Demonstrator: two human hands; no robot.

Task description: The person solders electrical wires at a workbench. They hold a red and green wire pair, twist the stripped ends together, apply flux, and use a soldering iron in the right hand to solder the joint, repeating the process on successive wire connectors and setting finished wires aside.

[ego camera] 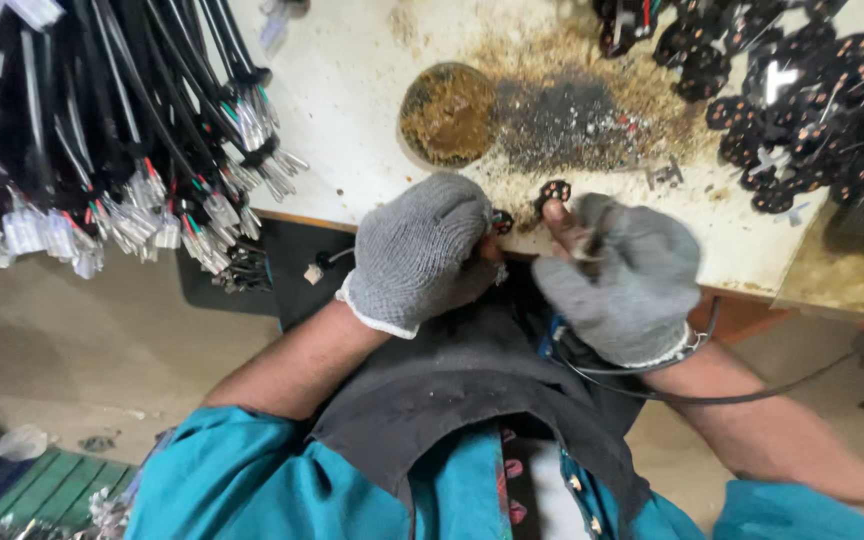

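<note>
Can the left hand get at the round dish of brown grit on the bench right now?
Probably yes: the round dish sits just beyond the left hand with bare bench between, though that hand seems busy pinching a small black part.

I see my two hands meeting at frame centre, left hand (420,250) beside right hand (624,275), at the table (352,100) edge. Cable bundles (112,150) hang upper left; connector pile (802,100) lies upper right.

Single head view — steeply downward, close over workbench (352,90) edge.

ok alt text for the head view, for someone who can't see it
Two grey-gloved hands, left hand and right hand, work small black parts at the edge of a stained white table. Bundles of black cables hang left; more black parts lie right.
</note>
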